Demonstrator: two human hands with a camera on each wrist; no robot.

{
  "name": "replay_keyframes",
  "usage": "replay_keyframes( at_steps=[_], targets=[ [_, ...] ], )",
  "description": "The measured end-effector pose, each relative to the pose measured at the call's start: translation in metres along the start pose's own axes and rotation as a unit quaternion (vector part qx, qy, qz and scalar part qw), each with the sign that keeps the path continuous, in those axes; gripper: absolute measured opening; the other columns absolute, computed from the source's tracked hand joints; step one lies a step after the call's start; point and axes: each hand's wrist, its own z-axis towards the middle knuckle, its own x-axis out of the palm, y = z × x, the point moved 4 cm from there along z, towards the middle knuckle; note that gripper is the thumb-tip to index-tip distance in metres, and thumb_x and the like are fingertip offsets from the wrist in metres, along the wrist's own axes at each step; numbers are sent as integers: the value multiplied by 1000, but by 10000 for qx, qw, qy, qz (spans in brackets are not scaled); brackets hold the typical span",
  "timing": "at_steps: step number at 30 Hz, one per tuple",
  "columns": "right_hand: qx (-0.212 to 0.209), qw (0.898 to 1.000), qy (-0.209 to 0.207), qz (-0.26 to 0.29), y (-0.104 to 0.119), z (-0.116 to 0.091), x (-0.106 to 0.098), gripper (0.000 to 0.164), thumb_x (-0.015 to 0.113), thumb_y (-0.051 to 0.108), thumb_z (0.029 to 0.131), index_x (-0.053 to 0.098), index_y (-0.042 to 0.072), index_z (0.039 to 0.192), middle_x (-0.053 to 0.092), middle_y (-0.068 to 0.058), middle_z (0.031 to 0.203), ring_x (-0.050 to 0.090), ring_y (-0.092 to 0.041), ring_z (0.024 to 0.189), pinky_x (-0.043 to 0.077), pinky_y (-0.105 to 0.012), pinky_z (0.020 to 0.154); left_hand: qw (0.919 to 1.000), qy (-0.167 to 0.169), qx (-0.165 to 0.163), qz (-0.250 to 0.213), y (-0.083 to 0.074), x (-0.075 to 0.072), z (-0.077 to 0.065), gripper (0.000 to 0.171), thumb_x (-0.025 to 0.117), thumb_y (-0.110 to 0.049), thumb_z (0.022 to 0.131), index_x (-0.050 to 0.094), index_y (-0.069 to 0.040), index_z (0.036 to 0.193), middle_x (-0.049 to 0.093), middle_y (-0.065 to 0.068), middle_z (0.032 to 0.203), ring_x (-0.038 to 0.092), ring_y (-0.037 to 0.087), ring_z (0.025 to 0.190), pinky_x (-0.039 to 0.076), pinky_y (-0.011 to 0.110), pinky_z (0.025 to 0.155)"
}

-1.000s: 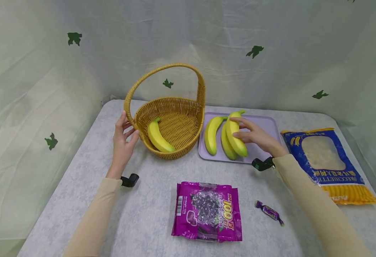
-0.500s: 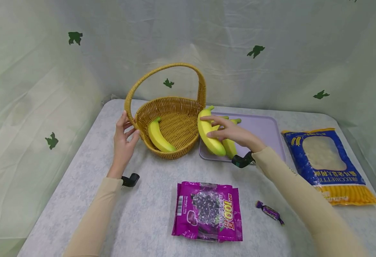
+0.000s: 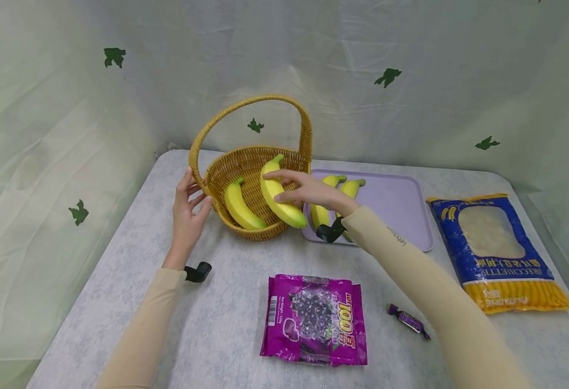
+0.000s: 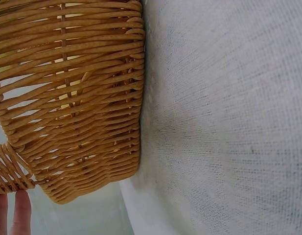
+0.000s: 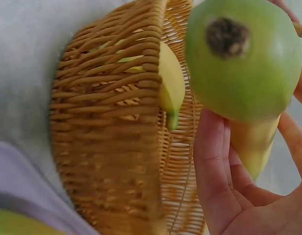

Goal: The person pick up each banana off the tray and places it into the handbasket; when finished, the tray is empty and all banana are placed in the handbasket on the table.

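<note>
A banana [image 3: 270,190] is gripped by my right hand [image 3: 308,190] over the right part of the wicker basket [image 3: 255,156]. In the right wrist view the green tip of this banana [image 5: 258,73] faces the camera, with the fingers [image 5: 212,166] around it. Inside the basket lies another banana [image 3: 238,208]. My left hand [image 3: 189,210] holds the basket's left side at the foot of its tall handle. The left wrist view has two fingertips [image 4: 21,210] at the woven handle base [image 4: 9,166].
Two bananas [image 3: 349,189] lie on a lilac tray [image 3: 396,210] right of the basket, partly behind the right wrist. A purple candy bag [image 3: 313,319] and a wrapped candy [image 3: 409,320] lie nearer me. A blue pasta bag [image 3: 493,243] is at the right.
My right hand has lifted the banana off the tray and carried it left, over the basket. The left hand stays at the basket's side.
</note>
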Motion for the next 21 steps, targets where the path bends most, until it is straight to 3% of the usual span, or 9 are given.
replay_keyframes(
  at_steps=[6,12,17,21],
  targets=[
    [-93,9999,-14,73,8,24,7,53,61,22,94,44,22,145,42,-1,140,41,-17,120,50,-35,77,10000,10,-30,70,0,0,0,66,52,11,92,20,-5,148,37,30,133,44,45,116,45,38,98],
    [136,9997,-160,143,5,44,15,52,61,19,95,45,19,144,41,-5,142,40,-20,123,49,-34,74,9999,-7,-23,126,1,0,0,67,51,11,92,20,-6,149,38,29,132,45,42,117,45,47,97],
    [254,9995,-174,80,0,54,21,49,60,16,95,47,17,142,43,-9,140,47,-19,103,46,-40,72,9999,-20,-12,131,0,0,-1,67,51,11,92,20,-7,148,38,30,132,45,43,116,45,49,97],
    [286,9994,-132,-175,-3,58,25,46,58,15,96,49,15,141,46,-10,140,50,-21,103,46,-38,79,9999,-27,15,103,-1,0,-1,67,51,11,92,20,-6,148,39,30,131,45,44,116,44,52,96]
  ],
)
